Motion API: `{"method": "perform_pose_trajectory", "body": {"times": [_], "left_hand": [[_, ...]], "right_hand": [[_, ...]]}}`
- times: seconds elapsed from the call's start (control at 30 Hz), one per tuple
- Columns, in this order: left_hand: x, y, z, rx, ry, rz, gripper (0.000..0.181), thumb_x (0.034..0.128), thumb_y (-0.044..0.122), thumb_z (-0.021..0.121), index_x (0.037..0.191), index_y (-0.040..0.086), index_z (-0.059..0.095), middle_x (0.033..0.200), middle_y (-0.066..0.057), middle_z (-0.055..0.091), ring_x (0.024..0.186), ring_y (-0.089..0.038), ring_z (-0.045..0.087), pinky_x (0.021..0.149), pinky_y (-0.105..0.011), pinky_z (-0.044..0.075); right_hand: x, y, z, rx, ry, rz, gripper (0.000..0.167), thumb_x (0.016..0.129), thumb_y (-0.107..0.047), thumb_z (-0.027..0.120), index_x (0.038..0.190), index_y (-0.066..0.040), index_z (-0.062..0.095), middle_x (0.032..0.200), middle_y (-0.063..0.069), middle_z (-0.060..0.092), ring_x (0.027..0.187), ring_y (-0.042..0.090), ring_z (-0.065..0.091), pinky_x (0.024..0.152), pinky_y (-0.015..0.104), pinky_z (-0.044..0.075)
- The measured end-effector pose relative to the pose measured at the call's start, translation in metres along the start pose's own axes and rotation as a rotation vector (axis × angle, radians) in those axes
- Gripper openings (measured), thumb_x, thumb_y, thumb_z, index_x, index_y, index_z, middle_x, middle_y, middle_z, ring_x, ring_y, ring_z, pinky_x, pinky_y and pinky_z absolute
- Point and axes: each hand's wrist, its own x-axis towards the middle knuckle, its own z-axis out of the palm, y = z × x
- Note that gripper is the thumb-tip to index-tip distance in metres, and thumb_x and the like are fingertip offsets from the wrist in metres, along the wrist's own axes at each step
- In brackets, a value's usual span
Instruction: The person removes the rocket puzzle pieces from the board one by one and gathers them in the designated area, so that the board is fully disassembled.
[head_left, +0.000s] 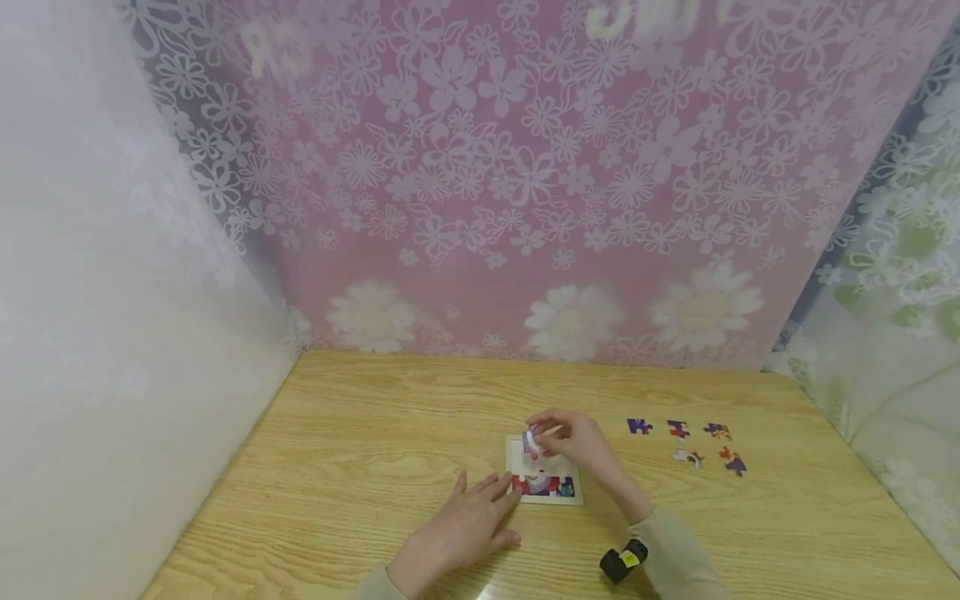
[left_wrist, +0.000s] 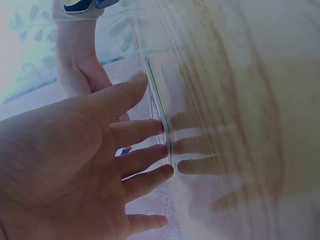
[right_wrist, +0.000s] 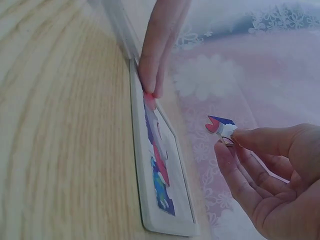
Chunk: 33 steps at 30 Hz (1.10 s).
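Five loose pieces (head_left: 678, 428) lay on the table (head_left: 375, 433) toward 3 o'clock of the tray (head_left: 555, 501) in the head view, three above two. Assembly appeared partly complete: a strip (head_left: 540, 486) of coloured picture filled the tray's 6 o'clock side, and the rest looked pale and bare where visible. One held piece (head_left: 531, 440) was over the tray's 11 o'clock part, pinched in the right hand (head_left: 579, 448); by judgement, it and the five others remained to be set. The left hand (head_left: 468, 525) touched the tray at 8 o'clock, grasping nothing.

Left wrist view: the left hand's fingers were extended and spread, their tips at the tray's thin edge. The held piece could not be made out.

Right wrist view: the held piece stood apart from the tray, at its 2 o'clock, gripped narrowly between thumb and fingertips. It was a thin piece, blue-purple at the top, red toward 9 o'clock and white toward 4 o'clock. The tray showed a white, raised rim; its strip bore purple, red and blue-green.
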Motion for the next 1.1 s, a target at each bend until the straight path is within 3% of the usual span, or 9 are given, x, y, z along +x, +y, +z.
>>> {"method": "perform_pose_trajectory", "body": {"times": [0.2, 0.5, 1.1], "left_hand": [[0.001, 0.001, -0.001, -0.005, -0.005, -0.01, 0.063, 0.0965, 0.052, 0.06, 0.149, 0.017, 0.053, 0.158, -0.006, 0.043, 0.144, -0.028, 0.043, 0.113, -0.065, 0.033], [0.0, 0.002, -0.004, 0.002, 0.002, -0.008, 0.062, 0.0966, 0.051, 0.06, 0.148, 0.017, 0.053, 0.158, -0.006, 0.044, 0.143, -0.028, 0.044, 0.113, -0.064, 0.034], [0.0, 0.001, -0.001, -0.001, 0.011, -0.011, 0.06, 0.0968, 0.05, 0.061, 0.147, 0.017, 0.055, 0.157, -0.006, 0.045, 0.143, -0.029, 0.044, 0.112, -0.064, 0.034]], "right_hand": [[-0.003, 0.0, -0.012, 0.021, 0.016, 0.003, 0.028, 0.096, -0.006, 0.068, 0.123, 0.003, 0.067, 0.108, 0.018, 0.071, 0.082, 0.024, 0.072, 0.075, 0.043, 0.062], [-0.019, 0.015, -0.036, -0.01, 0.074, 0.053, 0.028, 0.095, -0.007, 0.07, 0.121, 0.003, 0.068, 0.104, 0.015, 0.071, 0.081, 0.022, 0.07, 0.074, 0.036, 0.062], [-0.06, 0.046, -0.102, -0.073, 0.135, 0.085, 0.035, 0.095, -0.009, 0.071, 0.126, 0.006, 0.064, 0.112, 0.024, 0.068, 0.084, 0.02, 0.072, 0.072, 0.035, 0.062]]}}
